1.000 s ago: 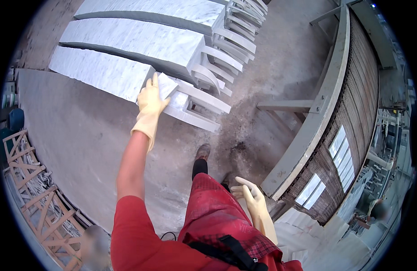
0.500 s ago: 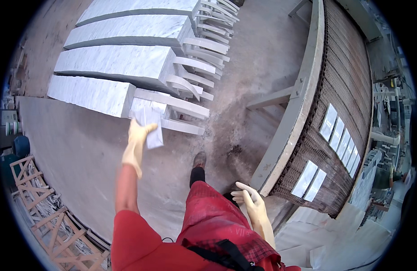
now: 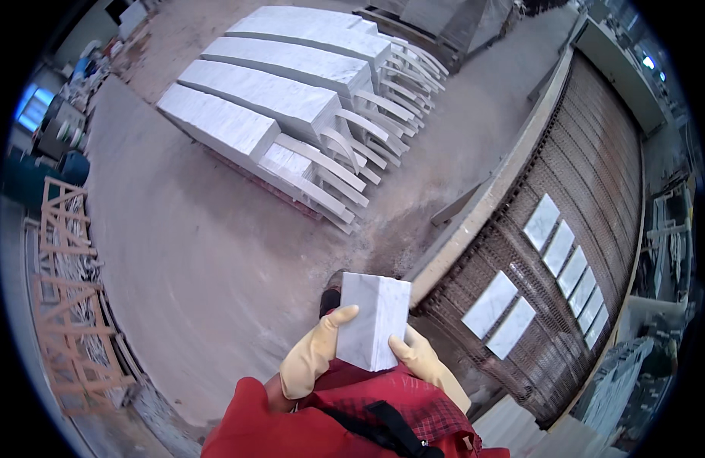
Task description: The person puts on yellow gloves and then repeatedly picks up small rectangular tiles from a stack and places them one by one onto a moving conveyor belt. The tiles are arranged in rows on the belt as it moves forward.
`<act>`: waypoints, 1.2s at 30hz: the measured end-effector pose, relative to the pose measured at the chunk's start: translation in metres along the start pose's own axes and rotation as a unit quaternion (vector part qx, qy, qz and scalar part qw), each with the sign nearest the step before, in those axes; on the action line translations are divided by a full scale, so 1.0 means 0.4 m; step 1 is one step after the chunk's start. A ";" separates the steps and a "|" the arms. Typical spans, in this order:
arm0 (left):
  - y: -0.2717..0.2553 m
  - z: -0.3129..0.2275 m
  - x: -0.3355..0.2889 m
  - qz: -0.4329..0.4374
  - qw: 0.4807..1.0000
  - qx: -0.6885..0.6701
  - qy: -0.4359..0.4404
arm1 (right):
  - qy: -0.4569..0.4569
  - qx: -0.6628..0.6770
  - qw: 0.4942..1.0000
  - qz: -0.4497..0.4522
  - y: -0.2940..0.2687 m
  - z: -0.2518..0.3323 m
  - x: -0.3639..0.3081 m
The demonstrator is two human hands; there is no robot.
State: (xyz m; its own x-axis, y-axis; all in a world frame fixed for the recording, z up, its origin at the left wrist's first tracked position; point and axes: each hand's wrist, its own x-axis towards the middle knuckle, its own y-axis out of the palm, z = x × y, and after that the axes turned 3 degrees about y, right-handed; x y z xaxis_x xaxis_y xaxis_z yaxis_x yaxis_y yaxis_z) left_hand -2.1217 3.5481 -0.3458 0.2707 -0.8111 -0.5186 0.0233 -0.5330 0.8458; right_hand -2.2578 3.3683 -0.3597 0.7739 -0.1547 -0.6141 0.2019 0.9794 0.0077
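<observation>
Close in front of my body I hold a thick stack of white, grey-veined marble tiles (image 3: 362,324) upright between both hands. My left hand (image 3: 313,355), in a cream rubber glove, grips its left side with the thumb across the front face. On the opposite side, my gloved right hand (image 3: 423,360) presses its thumb near the lower right edge. The other fingers of both hands are largely hidden behind the stack. To the right, several flat marble tiles (image 3: 510,327) lie on a brown mesh conveyor belt (image 3: 551,359).
Long rows of stacked marble (image 3: 265,91) stand ahead, with curved pale strips (image 3: 383,130) sticking out at their right ends. A light metal rail (image 3: 474,221) borders the conveyor. Wooden crates (image 3: 74,328) with pale strips stand at far left. My shoe (image 3: 336,281) shows behind the stack.
My left hand has brought the tile stack back from the marble rows to my body. My right hand, free before, has closed on it. The view has shifted, so the rows appear farther off.
</observation>
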 end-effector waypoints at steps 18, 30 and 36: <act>0.204 0.455 0.073 0.098 0.972 0.172 -0.129 | -0.138 0.279 0.940 -0.141 -0.271 -0.188 -0.414; 0.264 0.554 0.078 -0.021 0.988 0.084 -0.127 | -0.101 0.277 0.930 -0.221 -0.322 -0.246 -0.461; 0.235 0.547 0.080 -0.175 0.964 0.200 -0.009 | -0.104 0.318 0.874 -0.352 -0.421 -0.296 -0.497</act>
State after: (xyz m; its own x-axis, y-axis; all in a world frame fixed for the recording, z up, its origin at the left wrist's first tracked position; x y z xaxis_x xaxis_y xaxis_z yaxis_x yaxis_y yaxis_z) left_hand -2.3214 3.4191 -0.3103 0.2962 -0.5666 -0.7689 -0.2631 -0.8223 0.5046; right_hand -2.5167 3.2494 -0.3326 0.4021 -0.7748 -0.4878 0.9140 0.3716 0.1631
